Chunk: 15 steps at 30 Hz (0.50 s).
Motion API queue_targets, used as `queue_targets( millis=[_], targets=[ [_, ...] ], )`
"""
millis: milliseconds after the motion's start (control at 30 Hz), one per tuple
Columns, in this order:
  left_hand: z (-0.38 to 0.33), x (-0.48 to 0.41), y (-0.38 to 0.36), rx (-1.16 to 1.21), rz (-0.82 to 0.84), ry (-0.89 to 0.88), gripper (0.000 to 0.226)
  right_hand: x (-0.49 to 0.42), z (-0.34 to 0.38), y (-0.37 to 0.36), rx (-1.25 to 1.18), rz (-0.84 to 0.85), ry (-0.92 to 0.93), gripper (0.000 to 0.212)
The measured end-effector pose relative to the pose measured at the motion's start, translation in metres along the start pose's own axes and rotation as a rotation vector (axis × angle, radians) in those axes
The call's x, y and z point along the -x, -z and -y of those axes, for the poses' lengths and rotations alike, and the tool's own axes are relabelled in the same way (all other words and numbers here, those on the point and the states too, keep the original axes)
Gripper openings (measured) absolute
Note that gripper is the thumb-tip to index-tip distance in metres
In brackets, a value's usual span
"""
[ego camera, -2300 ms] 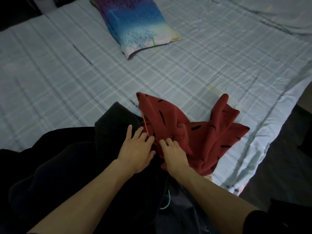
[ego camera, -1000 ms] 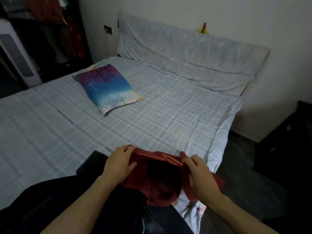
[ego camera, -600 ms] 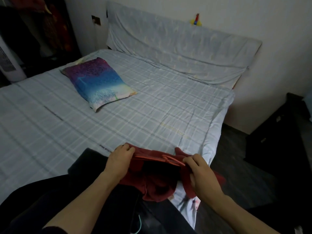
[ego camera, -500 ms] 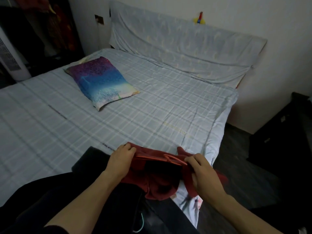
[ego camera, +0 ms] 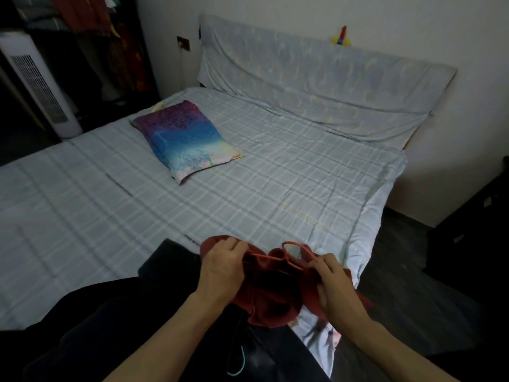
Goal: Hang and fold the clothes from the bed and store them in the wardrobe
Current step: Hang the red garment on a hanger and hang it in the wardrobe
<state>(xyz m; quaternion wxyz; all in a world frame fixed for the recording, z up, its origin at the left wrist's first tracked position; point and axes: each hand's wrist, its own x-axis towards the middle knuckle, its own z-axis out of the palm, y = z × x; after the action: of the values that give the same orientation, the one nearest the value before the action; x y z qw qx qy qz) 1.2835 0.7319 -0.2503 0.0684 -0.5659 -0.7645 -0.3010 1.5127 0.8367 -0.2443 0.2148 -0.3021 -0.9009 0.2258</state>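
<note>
A red garment (ego camera: 271, 296) is bunched up and lifted just above the near corner of the bed (ego camera: 248, 194). A thin orange hanger (ego camera: 292, 253) runs across its top, its loop sticking up in the middle. My left hand (ego camera: 221, 268) grips the garment's left side together with the hanger's left end. My right hand (ego camera: 334, 288) pinches the hanger's right end and the cloth below it. Dark clothes (ego camera: 115, 321) lie in a heap at the bed's near edge, with a teal hanger hook (ego camera: 238, 362) showing among them.
A colourful pillow (ego camera: 184, 142) lies mid-bed. A sheet-covered headboard (ego camera: 316, 78) stands against the wall. At far left are a white tower fan (ego camera: 38, 86) and a dark wardrobe (ego camera: 91, 42) with hanging clothes. Dark floor and dark furniture (ego camera: 473, 244) are to the right.
Both hands lifted the red garment off the bed and spread apart along its top. The orange hanger's loop now stands up clear of the cloth. The view tilted up from the bed to the room.
</note>
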Motion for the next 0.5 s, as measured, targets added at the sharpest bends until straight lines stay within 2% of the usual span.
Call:
queue_targets(
  millis=[67,133,300,433,500],
  targets=[
    [-0.02,0.002,-0.003,0.047,-0.01,-0.021,0.016,-0.003,0.009,-0.005,-0.033,-0.005,0.014,0.041],
    [-0.034,0.004,-0.005,0.111,-0.033,-0.008,0.018,-0.005,0.012,-0.006,-0.073,-0.025,-0.012,0.035],
    [-0.036,0.01,-0.005,0.193,-0.093,-0.084,0.018,-0.005,0.004,0.007,-0.143,-0.042,-0.026,0.054],
    [-0.033,0.008,-0.005,0.3,-0.113,-0.148,0.018,-0.005,0.003,0.013,-0.173,-0.112,0.01,0.046],
    [-0.031,0.008,-0.006,0.307,-0.079,-0.136,0.027,-0.004,0.0,0.013,-0.17,-0.146,0.003,0.045]
  ],
)
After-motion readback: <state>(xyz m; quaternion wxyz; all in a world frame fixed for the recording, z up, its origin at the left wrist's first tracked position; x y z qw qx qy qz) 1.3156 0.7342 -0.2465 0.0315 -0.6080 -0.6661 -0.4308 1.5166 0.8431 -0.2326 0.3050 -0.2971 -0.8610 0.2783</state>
